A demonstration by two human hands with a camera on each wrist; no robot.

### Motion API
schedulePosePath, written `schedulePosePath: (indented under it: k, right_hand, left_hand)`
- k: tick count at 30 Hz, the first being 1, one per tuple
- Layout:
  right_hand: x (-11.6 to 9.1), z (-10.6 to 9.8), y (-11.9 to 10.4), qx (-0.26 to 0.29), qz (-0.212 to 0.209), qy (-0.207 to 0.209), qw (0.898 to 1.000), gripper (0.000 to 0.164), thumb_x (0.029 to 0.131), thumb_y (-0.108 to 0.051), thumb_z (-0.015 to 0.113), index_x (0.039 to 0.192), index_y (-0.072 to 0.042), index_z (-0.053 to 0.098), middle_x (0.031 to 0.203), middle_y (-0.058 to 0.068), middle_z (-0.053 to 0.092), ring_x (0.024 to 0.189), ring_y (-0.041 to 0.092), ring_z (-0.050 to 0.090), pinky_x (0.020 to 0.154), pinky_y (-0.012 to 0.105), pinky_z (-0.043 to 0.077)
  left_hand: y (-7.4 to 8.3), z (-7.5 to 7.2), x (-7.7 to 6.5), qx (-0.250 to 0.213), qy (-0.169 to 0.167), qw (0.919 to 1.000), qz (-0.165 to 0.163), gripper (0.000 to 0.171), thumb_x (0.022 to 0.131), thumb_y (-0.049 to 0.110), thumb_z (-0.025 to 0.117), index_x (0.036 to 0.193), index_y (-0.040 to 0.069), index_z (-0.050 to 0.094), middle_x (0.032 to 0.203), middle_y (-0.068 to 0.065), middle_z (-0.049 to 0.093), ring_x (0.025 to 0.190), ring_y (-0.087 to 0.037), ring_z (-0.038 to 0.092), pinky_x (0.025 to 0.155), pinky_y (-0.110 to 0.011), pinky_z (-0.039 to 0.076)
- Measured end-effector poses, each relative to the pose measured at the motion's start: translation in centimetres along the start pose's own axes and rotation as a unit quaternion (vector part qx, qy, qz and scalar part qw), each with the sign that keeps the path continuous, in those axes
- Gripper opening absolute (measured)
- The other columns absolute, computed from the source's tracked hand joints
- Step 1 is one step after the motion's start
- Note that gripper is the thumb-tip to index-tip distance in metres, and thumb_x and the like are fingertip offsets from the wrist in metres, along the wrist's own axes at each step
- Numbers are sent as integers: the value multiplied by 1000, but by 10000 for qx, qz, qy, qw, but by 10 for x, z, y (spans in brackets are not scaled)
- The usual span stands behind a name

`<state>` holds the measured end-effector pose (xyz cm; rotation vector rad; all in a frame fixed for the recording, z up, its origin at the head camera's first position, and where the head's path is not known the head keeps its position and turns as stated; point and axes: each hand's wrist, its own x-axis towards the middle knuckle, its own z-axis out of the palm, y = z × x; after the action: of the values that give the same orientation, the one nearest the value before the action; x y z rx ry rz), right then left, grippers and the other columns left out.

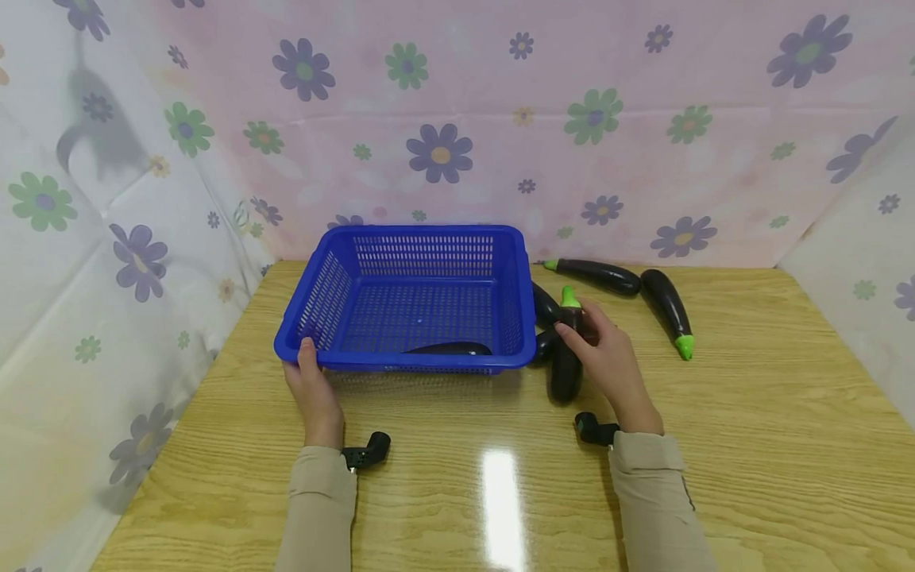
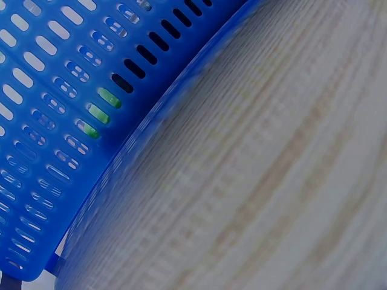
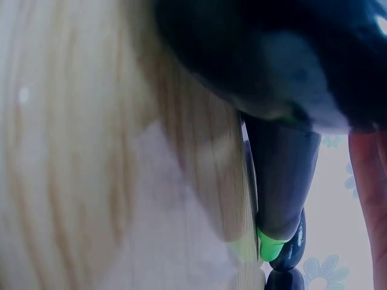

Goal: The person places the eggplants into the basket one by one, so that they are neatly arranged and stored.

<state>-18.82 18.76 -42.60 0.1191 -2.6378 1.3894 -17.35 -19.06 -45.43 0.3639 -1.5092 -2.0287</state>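
Note:
A blue plastic basket [image 1: 422, 361] with slotted walls stands on the table, and my left hand [image 1: 314, 397] grips its front left corner, thumb over the rim. One dark eggplant [image 1: 450, 349] lies inside along the front wall; green shows through the slots in the left wrist view. Right of the basket, my right hand [image 1: 608, 353] pinches an eggplant [image 1: 566, 369] with a bright green cap between thumb and fingers. Close against that one are two more eggplants, one behind [image 1: 545, 303] and one to its left [image 1: 543, 348], both partly hidden.
Farther back on the right lie two eggplants, one pointing left [image 1: 600, 275] and one angled toward the front [image 1: 665, 306]. The wooden table [image 1: 772, 445] meets a flowered cloth [image 1: 500, 159] at the back and sides.

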Motion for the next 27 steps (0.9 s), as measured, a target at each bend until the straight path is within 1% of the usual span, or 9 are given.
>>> schedulePosePath:
  k: [5,11,17,21,27]
  right_hand:
    - [0,-1,-1,8,-26,75,10000,59,83,-50,54,133,-21,40,115,12,57,98,26,55,82,45,45]
    - [-1,-1,-1,-34,-102,171,9998,56,84,-47,54,131,-20,42,112,12,58,96,26,56,81,44,46]
    - [-3,-3,-2,-90,-180,258,9995,57,84,-47,54,131,-17,42,111,13,58,94,27,57,80,45,47]
    - [-3,-3,-2,-89,-136,239,9996,58,83,-48,54,131,-16,42,112,13,58,95,27,56,80,45,47]
    - [-3,-4,-3,-50,-87,247,9996,59,83,-49,54,131,-17,42,113,13,57,97,27,56,82,45,46]
  left_hand:
    - [2,1,0,10,-3,10000,17,47,88,39,50,131,21,38,129,-3,43,119,-17,38,100,-26,27]
    - [3,0,-2,78,-12,9999,-69,48,89,39,49,132,22,36,130,-2,42,119,-15,37,101,-27,26]
    - [2,-1,-2,38,-2,10000,-57,48,89,38,49,132,20,36,130,-3,42,120,-17,38,101,-27,27]
    - [1,-2,-2,41,-7,10000,1,47,89,37,49,131,20,37,130,-4,42,119,-18,38,100,-27,27]
    - [1,-2,-2,61,-44,10000,19,48,89,39,50,131,22,37,130,-3,42,119,-17,38,100,-28,27]
